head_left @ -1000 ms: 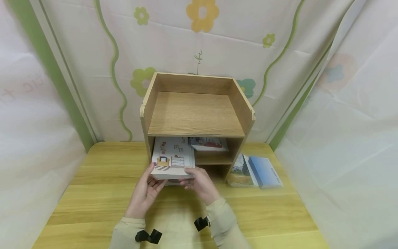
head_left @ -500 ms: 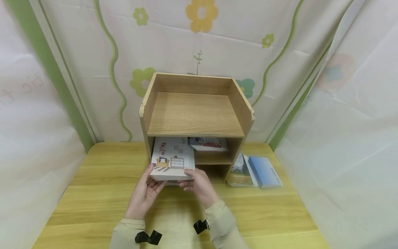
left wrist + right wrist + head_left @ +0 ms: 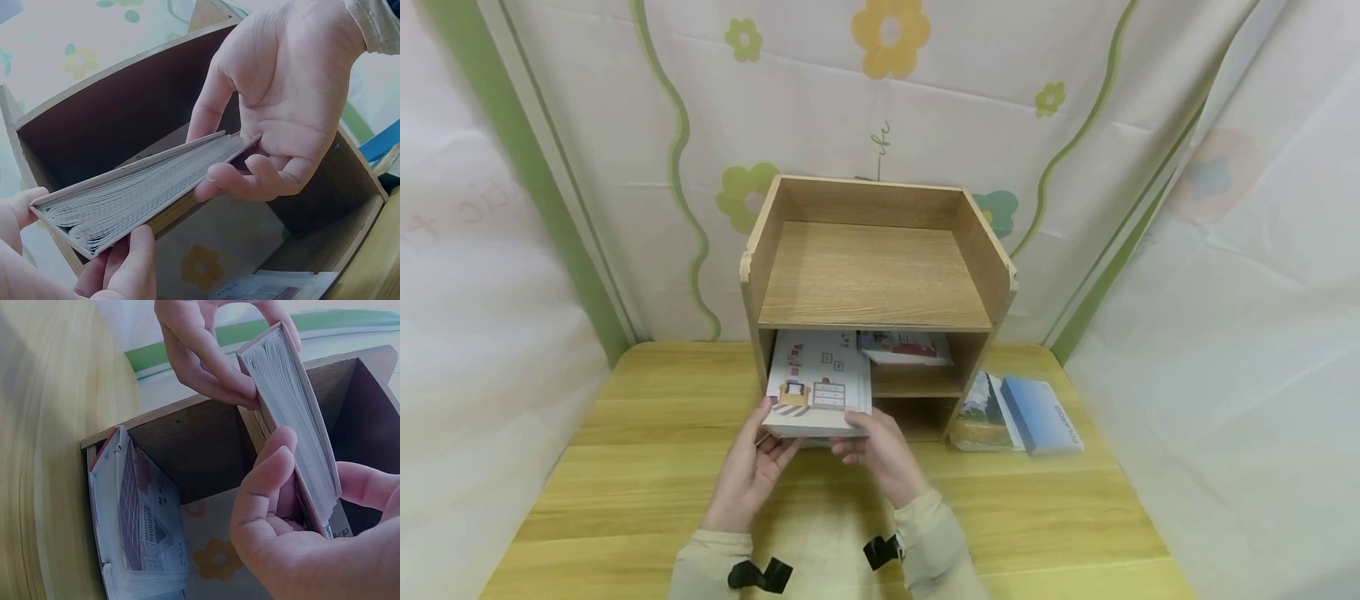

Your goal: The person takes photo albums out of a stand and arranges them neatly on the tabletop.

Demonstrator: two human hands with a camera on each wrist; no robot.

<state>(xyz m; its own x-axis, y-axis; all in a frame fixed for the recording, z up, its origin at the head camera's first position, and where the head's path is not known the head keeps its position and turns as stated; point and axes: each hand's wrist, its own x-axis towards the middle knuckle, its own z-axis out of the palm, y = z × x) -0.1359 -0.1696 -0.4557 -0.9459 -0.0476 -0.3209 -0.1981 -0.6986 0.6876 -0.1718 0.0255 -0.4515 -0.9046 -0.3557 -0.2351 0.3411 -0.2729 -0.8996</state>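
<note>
White hardcover book [image 3: 820, 383] is lying in the left part of the cabinet's middle compartment [image 3: 917, 382], with its near end poking out past the front. Left grip [image 3: 748, 471] is pinching the near left corner between thumb and fingers, and right grip [image 3: 883, 450] is clamping the near right corner, thumb on top and fingers underneath. Can't tell whether the far end is resting on the board.

My worry: if one side is letting go too soon, that fat page block could be dragging its corner down onto the shelf edge. If it's getting shoved in crooked, it could be bumping the second book [image 3: 906, 346], which is lying just beside it on the right in the same compartment.

Underneath, the lower compartment [image 3: 917, 419] is holding a barcoded book [image 3: 150, 519], mostly hidden from the head view. Just right of the cabinet [image 3: 874, 326], a landscape-cover book [image 3: 981, 421] and a blue POLAROID thing [image 3: 1041, 417] are sitting together on the surface [image 3: 647, 467]. Up top there's an open tray [image 3: 876, 271], and a flowery curtain [image 3: 820, 108] is hanging behind everything
</note>
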